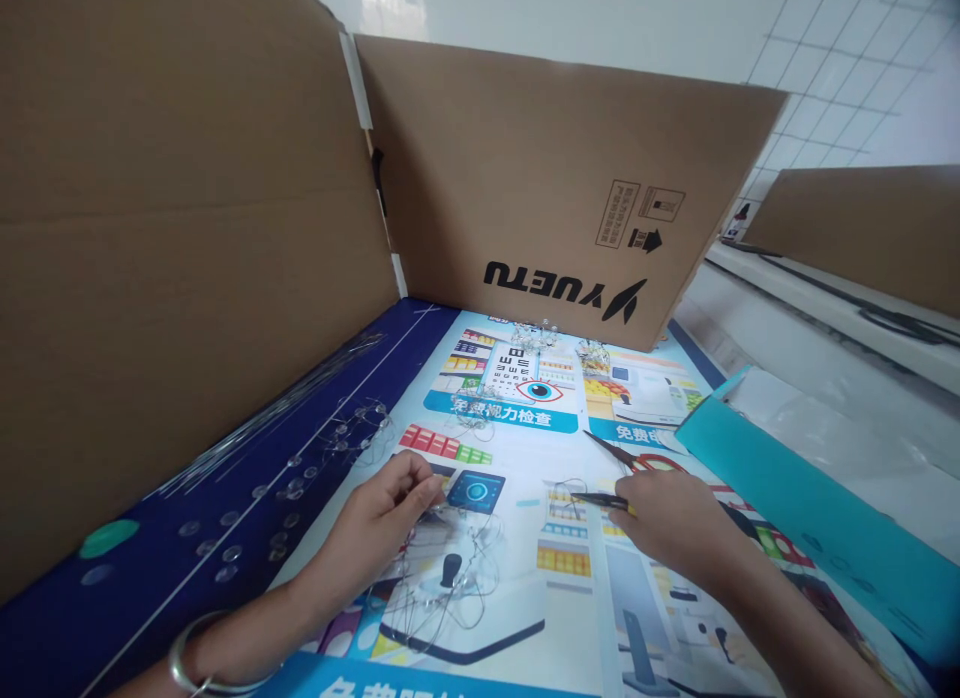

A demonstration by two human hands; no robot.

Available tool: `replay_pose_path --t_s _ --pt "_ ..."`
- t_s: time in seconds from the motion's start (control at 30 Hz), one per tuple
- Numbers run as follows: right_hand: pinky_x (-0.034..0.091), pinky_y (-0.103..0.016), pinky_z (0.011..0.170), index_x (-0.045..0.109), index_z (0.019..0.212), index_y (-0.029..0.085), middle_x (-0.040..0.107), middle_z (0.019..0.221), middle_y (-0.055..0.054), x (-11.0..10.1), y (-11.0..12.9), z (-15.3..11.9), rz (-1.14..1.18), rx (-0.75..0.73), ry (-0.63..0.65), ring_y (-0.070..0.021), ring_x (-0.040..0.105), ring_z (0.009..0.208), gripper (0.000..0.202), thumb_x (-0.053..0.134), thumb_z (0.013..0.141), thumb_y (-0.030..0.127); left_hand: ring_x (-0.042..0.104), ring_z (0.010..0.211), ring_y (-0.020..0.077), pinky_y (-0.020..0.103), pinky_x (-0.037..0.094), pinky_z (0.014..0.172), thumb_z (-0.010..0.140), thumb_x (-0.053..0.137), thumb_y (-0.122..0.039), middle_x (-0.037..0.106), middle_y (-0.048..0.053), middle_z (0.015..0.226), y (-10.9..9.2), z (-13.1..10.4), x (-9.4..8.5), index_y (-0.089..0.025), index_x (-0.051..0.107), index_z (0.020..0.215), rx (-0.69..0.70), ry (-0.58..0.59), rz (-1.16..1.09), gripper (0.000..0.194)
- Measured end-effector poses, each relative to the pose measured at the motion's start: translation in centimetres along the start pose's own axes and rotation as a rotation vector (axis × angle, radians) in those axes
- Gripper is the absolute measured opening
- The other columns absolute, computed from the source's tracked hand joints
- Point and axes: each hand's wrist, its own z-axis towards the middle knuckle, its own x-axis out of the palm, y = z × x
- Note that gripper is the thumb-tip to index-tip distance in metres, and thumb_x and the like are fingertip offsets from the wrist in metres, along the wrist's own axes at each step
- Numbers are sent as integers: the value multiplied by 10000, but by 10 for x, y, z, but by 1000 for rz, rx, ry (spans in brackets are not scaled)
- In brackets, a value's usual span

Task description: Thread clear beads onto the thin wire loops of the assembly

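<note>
My left hand [390,508] is closed in a pinch, with fine wire [472,543] showing at and below the fingertips. Clear beads are strung on this tangled wire, which spreads over the printed sheet. In my right hand [667,518] are dark, narrow-nosed pliers [596,499], their tip pointing left. A thin loop of wire shows by that tip; whether the jaws grip it I cannot tell. Just beyond my right hand lie scissors [619,450] with red handles, partly hidden by the hand.
Loose clear beads [231,553] and straight wires [277,408] lie on the dark blue strip at left. More beaded wire [532,336] sits by the cardboard panel [525,168] at the back. Another cardboard panel [172,208] stands left. A teal box [817,518] holding clear plastic is at right.
</note>
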Motion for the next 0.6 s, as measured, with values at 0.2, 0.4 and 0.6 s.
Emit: replay_pose_path --t_s 0.2,0.4,0.6 --pt "394 -342 597 628 814 190 635 789 -90 4 19 -7 -91 -13 -90 -254 592 737 205 425 795 202 444 487 91 179 313 445 839 453 -416 582 -21 684 0 0 0 -193 446 765 0 16 25 235" --pt "377 -349 630 629 796 152 609 781 -122 -1 31 -15 -169 0 -145 -258 572 769 236 414 741 70 467 515 102 183 320 458 830 466 -406 594 -7 698 -2 0 0 -185 460 770 -5 19 19 229" --pt "382 -330 634 633 823 162 612 809 -121 -3 17 -11 -127 -11 -95 -243 565 784 209 431 804 211 452 486 94 183 313 438 819 478 -401 577 -15 676 -3 1 0 -185 455 761 -22 19 -11 225"
